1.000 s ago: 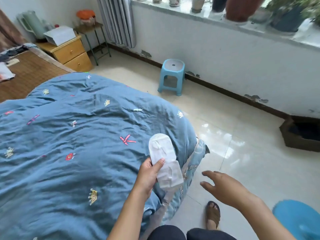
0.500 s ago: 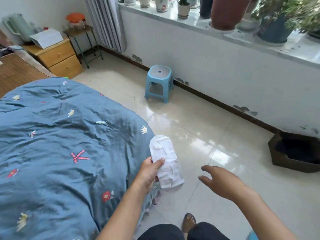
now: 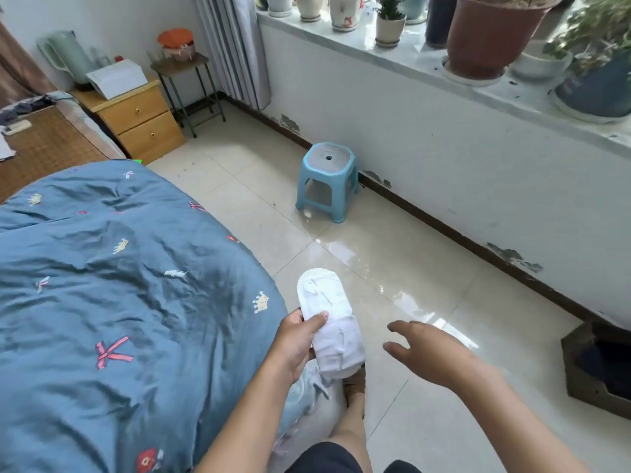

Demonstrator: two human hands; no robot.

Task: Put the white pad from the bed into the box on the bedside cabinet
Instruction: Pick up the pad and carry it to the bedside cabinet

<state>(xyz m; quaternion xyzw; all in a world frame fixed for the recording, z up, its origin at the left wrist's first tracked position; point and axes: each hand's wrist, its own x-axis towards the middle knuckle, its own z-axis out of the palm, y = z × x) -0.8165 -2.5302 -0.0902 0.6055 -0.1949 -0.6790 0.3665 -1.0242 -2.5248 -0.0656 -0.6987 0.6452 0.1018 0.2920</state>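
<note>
the left hand (image 3: 296, 339) holds the white pad (image 3: 329, 324) off the bed's (image 3: 102, 285) right edge, above the tiled floor (image 3: 392, 268), thumb pressed on its face and fingers clamped behind. the pad's long axis runs near to far, its rounded far end tilted slightly left. the right hand (image 3: 430, 353) hovers just right of it, fingers apart, holding nothing. the box (image 3: 116, 78) sits on the bedside cabinet (image 3: 136, 121), far left.

readable text: none
box (image 3: 116, 78) on cabinet (image 3: 136, 112): white, no print legible
quilt (image 3: 119, 285): small crown and bow pictures only, no words
pots (image 3: 345, 10): painted figure, no lettering
</note>
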